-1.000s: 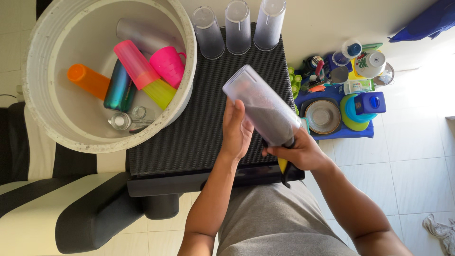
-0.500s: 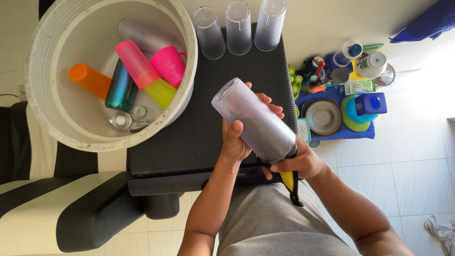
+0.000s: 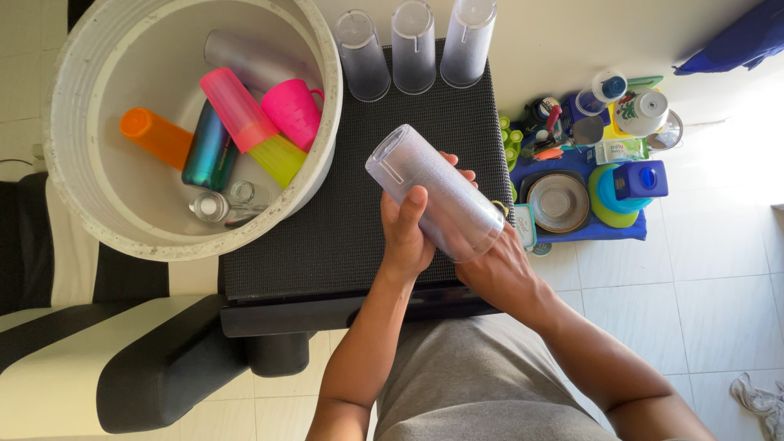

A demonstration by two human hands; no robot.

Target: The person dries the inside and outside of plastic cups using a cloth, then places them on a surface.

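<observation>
Left hand [image 3: 406, 237] fingers wrapped round clear tumbler [image 3: 433, 192], tilted above black mat [image 3: 343, 237]. Right hand [image 3: 500, 269] at tumbler's open end — its fingers hidden, grip unclear. Step looks like cleaning tumbler's inside; steady hold needed.

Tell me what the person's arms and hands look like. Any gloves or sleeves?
No gloves and no sleeves in view: both forearms are bare to the bottom edge of the picture. The left hand and right hand are bare too, with no watch or ring in view. Below them are grey shorts.
</observation>
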